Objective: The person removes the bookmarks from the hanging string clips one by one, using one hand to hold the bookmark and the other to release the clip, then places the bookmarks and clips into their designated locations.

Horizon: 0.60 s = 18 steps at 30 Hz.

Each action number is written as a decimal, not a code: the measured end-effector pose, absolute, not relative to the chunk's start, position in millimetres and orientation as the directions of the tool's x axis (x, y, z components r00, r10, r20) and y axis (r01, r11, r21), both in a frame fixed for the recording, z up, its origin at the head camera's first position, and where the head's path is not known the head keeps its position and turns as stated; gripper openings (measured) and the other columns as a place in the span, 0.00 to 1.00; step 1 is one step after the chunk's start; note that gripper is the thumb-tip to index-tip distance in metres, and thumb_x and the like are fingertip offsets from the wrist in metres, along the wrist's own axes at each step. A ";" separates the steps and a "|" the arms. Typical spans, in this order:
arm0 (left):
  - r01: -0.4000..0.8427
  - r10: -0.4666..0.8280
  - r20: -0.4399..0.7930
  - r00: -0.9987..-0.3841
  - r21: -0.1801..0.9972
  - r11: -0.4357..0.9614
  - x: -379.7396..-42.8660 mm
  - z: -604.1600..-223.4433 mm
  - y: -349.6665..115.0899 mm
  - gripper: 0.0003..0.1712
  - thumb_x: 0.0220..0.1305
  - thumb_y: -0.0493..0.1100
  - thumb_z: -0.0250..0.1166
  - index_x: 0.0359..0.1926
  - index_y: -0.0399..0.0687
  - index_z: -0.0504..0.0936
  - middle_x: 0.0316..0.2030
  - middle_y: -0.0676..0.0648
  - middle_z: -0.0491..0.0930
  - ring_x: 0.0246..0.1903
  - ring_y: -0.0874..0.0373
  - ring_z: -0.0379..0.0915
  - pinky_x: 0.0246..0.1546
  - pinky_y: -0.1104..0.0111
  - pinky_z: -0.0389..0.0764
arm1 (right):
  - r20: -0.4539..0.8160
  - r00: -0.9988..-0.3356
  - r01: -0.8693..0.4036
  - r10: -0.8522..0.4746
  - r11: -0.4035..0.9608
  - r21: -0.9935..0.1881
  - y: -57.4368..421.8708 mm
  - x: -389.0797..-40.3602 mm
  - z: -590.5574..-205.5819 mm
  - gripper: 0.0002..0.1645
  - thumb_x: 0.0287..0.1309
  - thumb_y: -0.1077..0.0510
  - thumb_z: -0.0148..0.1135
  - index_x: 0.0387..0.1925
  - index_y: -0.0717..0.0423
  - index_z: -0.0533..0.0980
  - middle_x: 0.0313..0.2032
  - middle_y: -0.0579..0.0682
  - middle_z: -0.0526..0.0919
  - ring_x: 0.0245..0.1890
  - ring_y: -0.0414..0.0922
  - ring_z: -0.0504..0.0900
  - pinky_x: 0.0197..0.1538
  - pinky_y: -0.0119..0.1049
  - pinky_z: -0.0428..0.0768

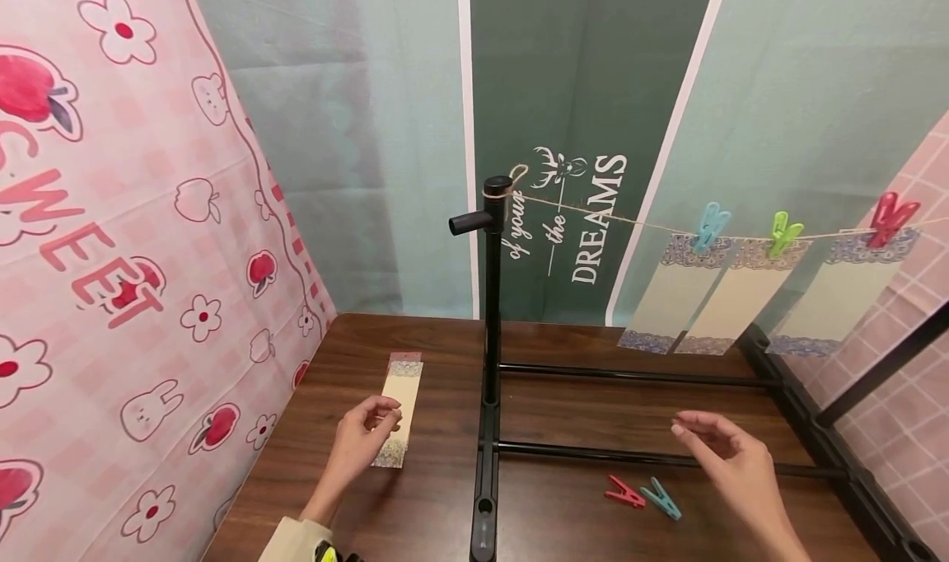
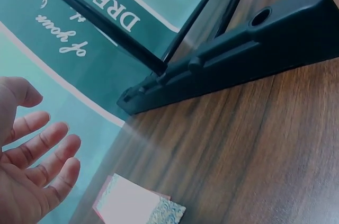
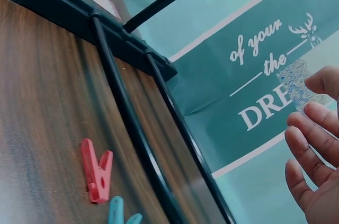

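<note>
Left hand [image 1: 365,437]: released, fingers loosely bent, nothing in them. It's above the small stack of cream paper cards with grey-blue lace-print ends [image 1: 408,393] on the dark brown wood-grain table [image 1: 415,521]. Left wrist view shows the fingertips apart from the cards. A pinkish-red edge pokes out at the stack's far end (another card underneath, by the look of it).

Right hand [image 1: 732,459]: also released, fingers gently curved, thumb apart, holding nothing. It's over the right part of the black tube-and-bar rack [image 1: 493,298]. Nearest loose items: a red plastic clothespin [image 1: 633,498] and a light-blue plastic clothespin [image 1: 666,503], lying next to each other on the table, just left of that hand.

Thin tan twine [image 1: 615,217] is tied round the top of the rack's left post and runs right, out of frame. Three lace-ended paper cards hang from it, left to right:
- pale card with blue-purple lace bands [image 1: 670,298], under a sky-blue plastic clip [image 1: 710,226]
- cream card with a tan-and-blue top band [image 1: 741,302], under a lime-green plastic clip [image 1: 783,234]
- wider-looking pale card [image 1: 841,302], under a dark red plastic clip [image 1: 892,220]

First two hang close together; third has a visible gap. The card stack sits left of the rack, outside its left foot. Behind: green cloth with white lettering [image 1: 334,133]; pink fruit-and-flower cloth [image 1: 148,232] on the left.
</note>
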<state>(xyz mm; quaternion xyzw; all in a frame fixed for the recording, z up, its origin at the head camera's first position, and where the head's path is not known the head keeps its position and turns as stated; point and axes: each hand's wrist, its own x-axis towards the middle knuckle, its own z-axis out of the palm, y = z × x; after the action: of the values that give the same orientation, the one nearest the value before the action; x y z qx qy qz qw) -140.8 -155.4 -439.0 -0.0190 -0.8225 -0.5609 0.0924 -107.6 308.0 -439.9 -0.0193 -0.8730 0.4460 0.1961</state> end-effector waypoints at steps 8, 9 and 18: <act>0.199 -0.026 0.219 -0.975 0.925 0.325 -142.3 -428.0 -145.7 0.04 0.59 0.25 0.63 0.35 0.32 0.81 0.26 0.42 0.81 0.25 0.59 0.78 0.28 0.72 0.79 | 0.377 -0.912 -0.200 0.165 0.623 -0.756 313.5 -111.0 -428.7 0.14 0.57 0.61 0.69 0.46 0.59 0.80 0.38 0.44 0.86 0.35 0.29 0.81 0.36 0.20 0.76; 0.209 -0.020 0.228 -0.973 0.921 0.328 -142.2 -426.4 -144.2 0.04 0.59 0.25 0.63 0.35 0.32 0.81 0.26 0.42 0.81 0.25 0.60 0.78 0.28 0.73 0.78 | 0.381 -0.911 -0.207 0.159 0.622 -0.755 313.6 -110.8 -426.9 0.14 0.57 0.61 0.69 0.46 0.59 0.80 0.37 0.43 0.86 0.35 0.30 0.81 0.36 0.20 0.76; 0.245 -0.002 0.263 -0.965 0.899 0.362 -156.4 -442.4 -141.0 0.04 0.60 0.29 0.65 0.35 0.39 0.82 0.27 0.43 0.81 0.26 0.60 0.76 0.27 0.73 0.75 | 0.401 -0.907 -0.250 0.132 0.596 -0.763 311.9 -109.2 -409.8 0.14 0.58 0.61 0.68 0.47 0.58 0.79 0.40 0.46 0.85 0.37 0.32 0.81 0.37 0.21 0.77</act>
<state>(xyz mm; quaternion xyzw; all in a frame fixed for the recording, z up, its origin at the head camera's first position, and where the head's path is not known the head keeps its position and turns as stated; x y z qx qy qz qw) -156.4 -141.0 -442.4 -0.0743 -0.8179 -0.5598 0.1102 -109.2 311.9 -409.8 0.0340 -0.8673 0.4484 0.2134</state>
